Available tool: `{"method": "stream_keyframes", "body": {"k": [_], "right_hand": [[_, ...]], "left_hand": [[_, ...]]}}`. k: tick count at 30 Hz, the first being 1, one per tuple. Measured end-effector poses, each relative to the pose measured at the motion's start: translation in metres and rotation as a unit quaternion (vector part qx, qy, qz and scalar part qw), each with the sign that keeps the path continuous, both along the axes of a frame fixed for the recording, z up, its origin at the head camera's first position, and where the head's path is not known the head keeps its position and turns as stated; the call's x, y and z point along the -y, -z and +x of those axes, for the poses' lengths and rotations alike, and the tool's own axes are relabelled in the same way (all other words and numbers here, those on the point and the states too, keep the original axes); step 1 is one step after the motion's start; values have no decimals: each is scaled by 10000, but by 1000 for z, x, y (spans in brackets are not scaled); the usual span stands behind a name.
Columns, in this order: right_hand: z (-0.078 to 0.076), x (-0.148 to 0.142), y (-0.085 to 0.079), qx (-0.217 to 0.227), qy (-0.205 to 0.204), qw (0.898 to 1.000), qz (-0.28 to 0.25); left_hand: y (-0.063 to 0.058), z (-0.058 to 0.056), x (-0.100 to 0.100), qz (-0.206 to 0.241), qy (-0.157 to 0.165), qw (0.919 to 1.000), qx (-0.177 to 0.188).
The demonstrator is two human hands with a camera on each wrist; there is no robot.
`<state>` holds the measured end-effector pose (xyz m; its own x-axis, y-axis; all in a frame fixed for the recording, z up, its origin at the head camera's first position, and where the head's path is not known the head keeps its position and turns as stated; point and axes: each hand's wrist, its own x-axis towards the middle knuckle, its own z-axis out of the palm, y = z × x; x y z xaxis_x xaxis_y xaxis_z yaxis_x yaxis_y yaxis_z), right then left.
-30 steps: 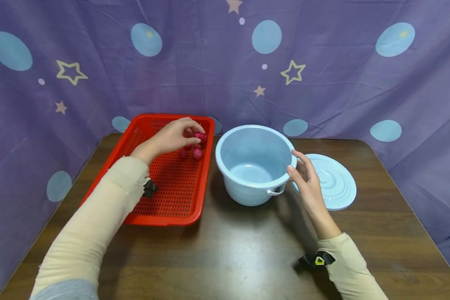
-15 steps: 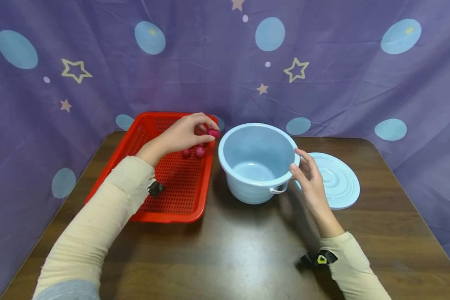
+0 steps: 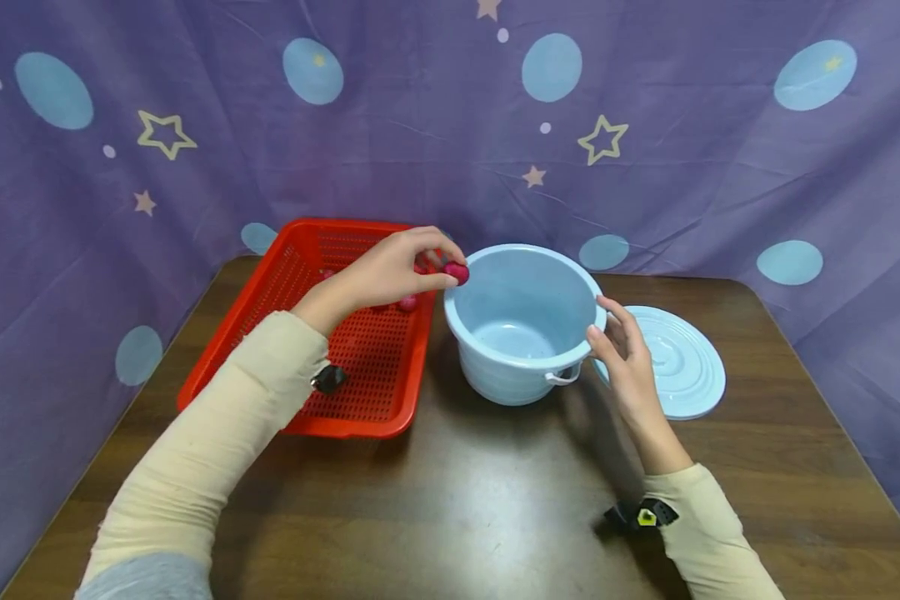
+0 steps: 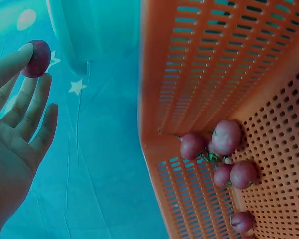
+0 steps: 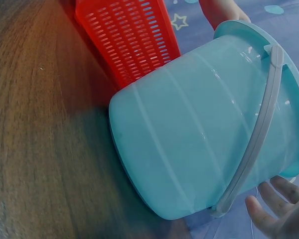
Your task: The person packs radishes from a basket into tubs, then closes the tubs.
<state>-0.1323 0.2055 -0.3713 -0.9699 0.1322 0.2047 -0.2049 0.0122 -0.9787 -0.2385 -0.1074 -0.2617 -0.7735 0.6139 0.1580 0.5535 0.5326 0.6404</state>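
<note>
My left hand [image 3: 390, 271] pinches a round red radish [image 3: 457, 273] between thumb and fingers, at the left rim of a light blue bucket [image 3: 495, 379]. In the left wrist view the held radish [image 4: 38, 59] sits at the fingertips, the other fingers spread loosely. The bucket stands upright, and its visible inside holds nothing. My right hand [image 3: 630, 371] holds the bucket's right rim, thumb and fingertips at the edge. Several more radishes [image 4: 226, 137] lie in the red perforated basket [image 3: 352, 427], some with stems and thin roots, partly hidden by my left hand in the head view.
A round light blue lid [image 3: 678, 358] lies flat on the wooden table [image 3: 480, 517], right of the bucket. The bucket's handle [image 5: 256, 134] hangs down its side. Behind the table hangs a purple curtain [image 3: 435, 142] with stars and ovals.
My left hand has lifted a radish from among the others in the basket and carried it right, over the basket's edge to the bucket's rim. The right hand stays on the rim.
</note>
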Motion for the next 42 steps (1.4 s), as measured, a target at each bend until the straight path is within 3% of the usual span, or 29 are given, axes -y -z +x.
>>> {"method": "stream_keyframes", "body": {"k": [12,22,34,42], "right_hand": [[1,2,-1,134,-64,9999,39],[0,1,-1,180,-42,9996,191],[-1,-1,-3,189,-20,9997,158],[-3,-2,0,158,-29,9998,154]], "left_hand": [[4,3,-23,-336,438,9984,105],[6,0,-27,-439,515,9977,-8],[7,-5,-22,-207,561,9982,25],[-3,-13,-12,-147,231,9996,78]]}}
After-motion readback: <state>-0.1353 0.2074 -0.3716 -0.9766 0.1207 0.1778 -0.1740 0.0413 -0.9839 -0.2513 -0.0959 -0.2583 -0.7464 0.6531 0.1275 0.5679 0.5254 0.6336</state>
